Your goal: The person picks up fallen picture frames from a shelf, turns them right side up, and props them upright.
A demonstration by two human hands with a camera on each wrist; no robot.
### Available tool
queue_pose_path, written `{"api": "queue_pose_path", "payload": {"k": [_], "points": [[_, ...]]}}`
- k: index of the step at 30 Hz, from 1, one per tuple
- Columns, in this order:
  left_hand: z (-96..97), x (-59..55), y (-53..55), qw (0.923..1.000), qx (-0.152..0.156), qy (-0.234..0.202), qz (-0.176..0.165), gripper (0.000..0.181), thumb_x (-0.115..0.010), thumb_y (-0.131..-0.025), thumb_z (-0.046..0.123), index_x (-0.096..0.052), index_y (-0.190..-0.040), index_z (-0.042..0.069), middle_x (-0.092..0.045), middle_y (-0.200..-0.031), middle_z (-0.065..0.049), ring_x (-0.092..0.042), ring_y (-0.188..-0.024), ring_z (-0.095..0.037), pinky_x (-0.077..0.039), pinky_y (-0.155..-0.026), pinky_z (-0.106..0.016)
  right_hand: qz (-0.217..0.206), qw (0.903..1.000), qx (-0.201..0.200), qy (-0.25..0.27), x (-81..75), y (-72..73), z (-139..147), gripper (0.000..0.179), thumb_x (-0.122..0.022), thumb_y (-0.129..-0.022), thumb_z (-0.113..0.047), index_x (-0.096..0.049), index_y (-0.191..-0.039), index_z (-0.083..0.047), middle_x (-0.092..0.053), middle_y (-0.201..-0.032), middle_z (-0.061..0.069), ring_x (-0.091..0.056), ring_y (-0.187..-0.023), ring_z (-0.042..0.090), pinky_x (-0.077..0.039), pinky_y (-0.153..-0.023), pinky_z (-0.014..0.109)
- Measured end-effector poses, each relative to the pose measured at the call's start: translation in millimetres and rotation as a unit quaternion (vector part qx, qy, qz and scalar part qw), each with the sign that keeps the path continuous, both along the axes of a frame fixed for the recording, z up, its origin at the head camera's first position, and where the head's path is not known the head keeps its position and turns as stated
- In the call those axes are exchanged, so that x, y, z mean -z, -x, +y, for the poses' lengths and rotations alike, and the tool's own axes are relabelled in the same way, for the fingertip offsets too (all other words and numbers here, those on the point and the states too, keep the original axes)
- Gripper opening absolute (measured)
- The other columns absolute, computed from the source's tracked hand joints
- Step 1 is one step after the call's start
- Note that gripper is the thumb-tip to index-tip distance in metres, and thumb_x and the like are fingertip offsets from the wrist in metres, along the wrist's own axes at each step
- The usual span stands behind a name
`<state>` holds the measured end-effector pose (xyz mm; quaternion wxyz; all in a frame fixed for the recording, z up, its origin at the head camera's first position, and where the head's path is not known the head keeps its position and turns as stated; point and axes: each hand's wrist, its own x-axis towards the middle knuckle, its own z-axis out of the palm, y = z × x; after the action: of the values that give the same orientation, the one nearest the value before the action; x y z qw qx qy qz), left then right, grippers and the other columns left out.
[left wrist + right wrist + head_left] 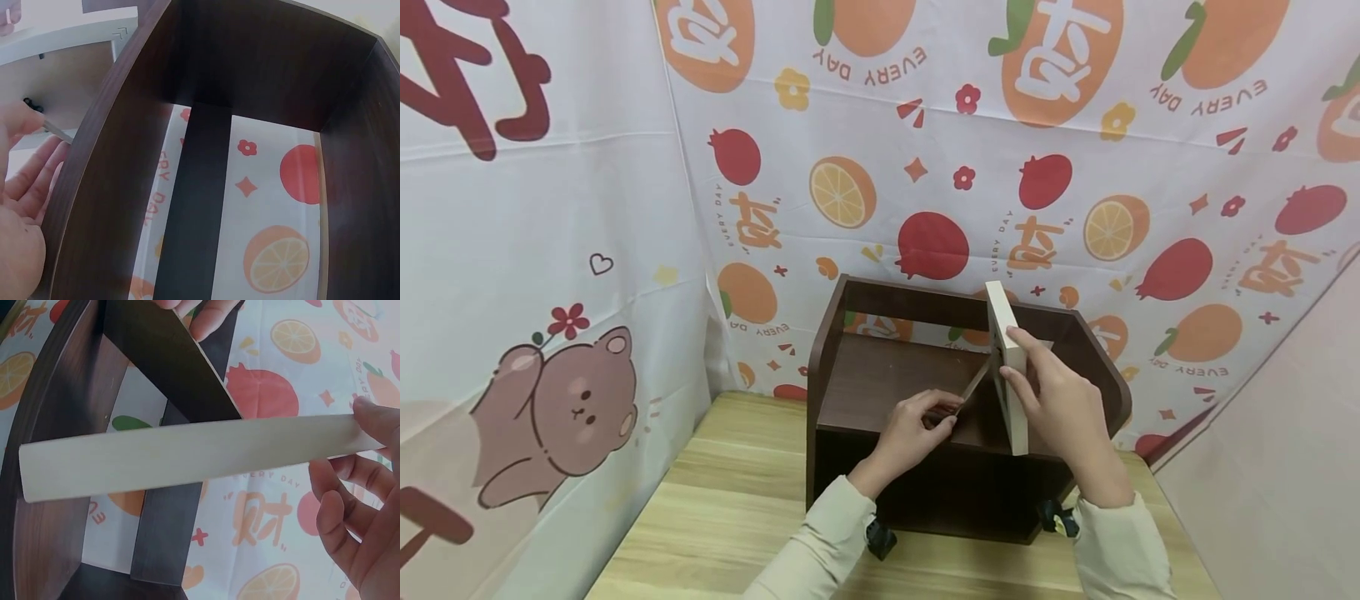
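A picture frame (1017, 400) with a pale cream edge stands upright over the dark brown wooden shelf unit (880, 367). My right hand (1067, 408) grips it by the edge, thumb on one side and fingers on the other, as the right wrist view also shows. From its back a thin dark stand leg (169, 359) sticks out at an angle. The left hand (910, 429) pinches that leg near its free end, above the unit's upper board. In the left wrist view, the frame's brown back (69, 81) with its light border is partly cut off.
Beneath the unit is a light wood-grain table (722, 475). The unit has raised sides and a back rail (917, 304). A fruit-print cloth (925, 175) hangs behind, and a bear-print cloth (580, 400) hangs at the left.
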<state>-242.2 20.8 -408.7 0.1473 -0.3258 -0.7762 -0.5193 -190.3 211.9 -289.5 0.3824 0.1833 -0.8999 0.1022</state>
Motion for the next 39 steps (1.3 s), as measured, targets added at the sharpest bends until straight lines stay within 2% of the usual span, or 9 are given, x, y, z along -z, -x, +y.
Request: {"api": "queue_pose_path", "payload": {"k": [9, 16, 22, 26, 31, 39], "points": [[-2.0, -1.9, 2.4, 0.9998, 0.003, 0.002, -0.02, 0.025, -0.063, -0.093, 0.011, -0.067, -0.116, 0.016, -0.069, -0.105, -0.001, -0.067, -0.091, -0.014, -0.054, -0.073, -0.022, -0.039, 0.9987, -0.028, -0.015, -10.2, 1.5, 6.0, 0.046, -0.062, -0.093, -0.011, -0.052, -0.137, -0.021, -0.061, -0.075, 0.002, -0.043, -0.056, 0.01, -0.036, -0.051, 0.029], [-0.1, -6.9, 7.4, 0.9964, 0.013, -0.001, -0.084, 0.026, -0.062, -0.093, 0.011, -0.067, -0.116, 0.02, -0.07, -0.107, 0.0, -0.067, -0.093, -0.013, -0.053, -0.076, -0.025, -0.059, 0.9972, -0.04, -0.022, -14.3, 4.7, 9.6, 0.045, -0.061, -0.094, -0.01, -0.05, -0.136, -0.02, -0.06, -0.074, -0.001, -0.043, -0.056, 0.008, -0.036, -0.053, 0.027], [-1.1, -11.7, 11.7, 0.9938, 0.007, 0.0, -0.111, 0.025, -0.059, -0.094, 0.01, -0.067, -0.116, 0.018, -0.071, -0.106, -0.003, -0.067, -0.091, -0.015, -0.052, -0.074, -0.026, -0.113, 0.9921, -0.049, -0.023, -21.5, 8.2, 5.8, 0.042, -0.056, -0.097, -0.012, -0.047, -0.137, -0.02, -0.056, -0.073, -0.001, -0.04, -0.053, 0.007, -0.034, -0.051, 0.026], [-1.2, -12.9, 18.4, 0.9923, 0.006, 0.008, -0.124, 0.025, -0.057, -0.095, 0.011, -0.066, -0.116, 0.019, -0.07, -0.107, -0.003, -0.065, -0.089, -0.015, -0.051, -0.073, -0.027, -0.149, 0.9876, -0.045, -0.022, -27.2, 11.1, 3.1, 0.041, -0.053, -0.099, -0.013, -0.044, -0.138, -0.019, -0.057, -0.075, 0.001, -0.041, -0.053, 0.008, -0.033, -0.05, 0.027], [-0.3, -14.5, 27.2, 0.9899, 0.01, 0.013, -0.141, 0.025, -0.057, -0.095, 0.011, -0.066, -0.117, 0.02, -0.069, -0.109, -0.003, -0.064, -0.09, -0.015, -0.05, -0.073, -0.029, -0.159, 0.986, -0.047, -0.011, -26.1, 16.9, 2.5, 0.04, -0.052, -0.099, -0.014, -0.043, -0.138, -0.015, -0.059, -0.077, 0.003, -0.043, -0.056, 0.011, -0.036, -0.053, 0.029], [-0.5, -16.9, 38.4, 0.9864, 0.011, 0.013, -0.163, 0.025, -0.059, -0.095, 0.012, -0.067, -0.115, 0.025, -0.07, -0.108, -0.002, -0.063, -0.09, -0.014, -0.05, -0.076, -0.03, -0.15, 0.9872, -0.054, 0.008, -21.5, 26.4, -2.9, 0.039, -0.051, -0.1, -0.014, -0.041, -0.137, -0.009, -0.06, -0.078, 0.003, -0.045, -0.056, 0.009, -0.038, -0.054, 0.028]]}}
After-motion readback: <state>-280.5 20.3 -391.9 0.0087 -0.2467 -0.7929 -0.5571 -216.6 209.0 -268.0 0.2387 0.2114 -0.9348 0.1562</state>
